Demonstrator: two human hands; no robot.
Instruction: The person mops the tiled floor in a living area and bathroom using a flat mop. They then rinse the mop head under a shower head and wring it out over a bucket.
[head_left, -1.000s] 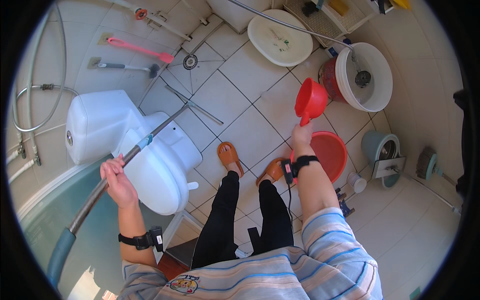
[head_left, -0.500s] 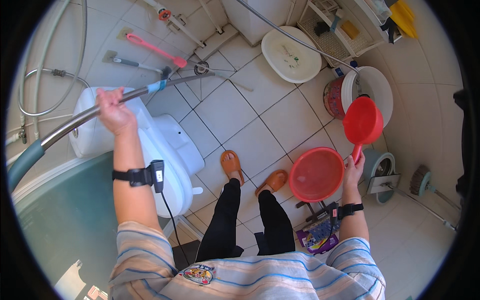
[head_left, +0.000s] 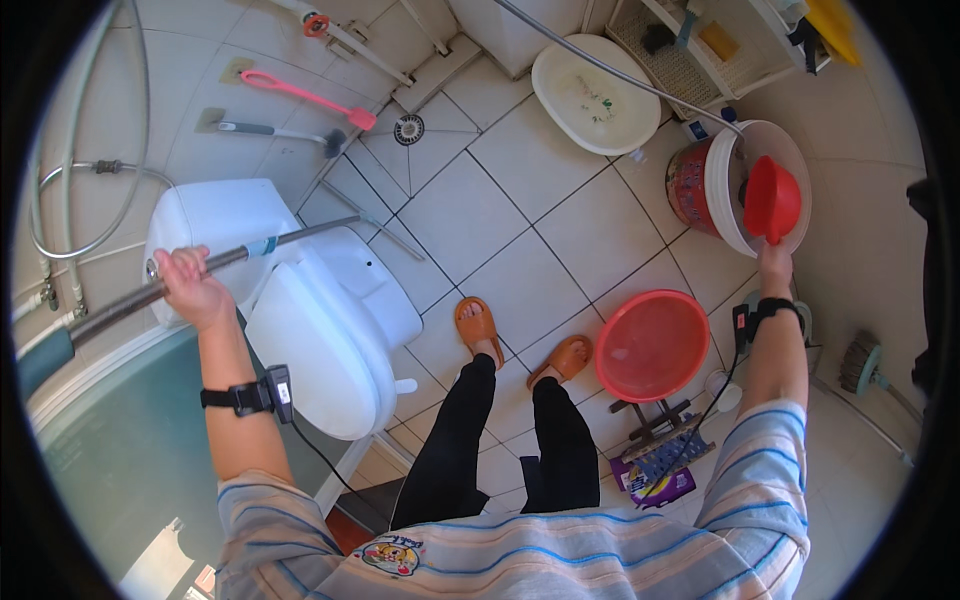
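My left hand (head_left: 197, 287) is closed round the metal pole of a floor squeegee (head_left: 222, 259), beside the white toilet (head_left: 322, 340). The squeegee's long thin blade (head_left: 375, 222) lies over the tiles near the toilet's far end. In my right hand (head_left: 774, 270) is the short handle of a red water dipper (head_left: 772, 200). Its bowl is tilted inside the mouth of a white bucket (head_left: 718, 192) with a coloured label. A grey hose (head_left: 645, 82) runs into the same bucket. How much water the bucket or dipper holds, I cannot tell.
A red basin (head_left: 652, 347) stands on the floor right of my slippers, with a small stool (head_left: 665, 440) nearer me. Farther off are a white basin (head_left: 590, 100), a rack (head_left: 690, 50) and a floor drain (head_left: 408, 129). A glass-like panel (head_left: 130, 450) spans the left.
My right hand has moved away and to the right, bringing the dipper into the bucket's mouth. The squeegee blade has come nearer, from beside the drain to beside the toilet.
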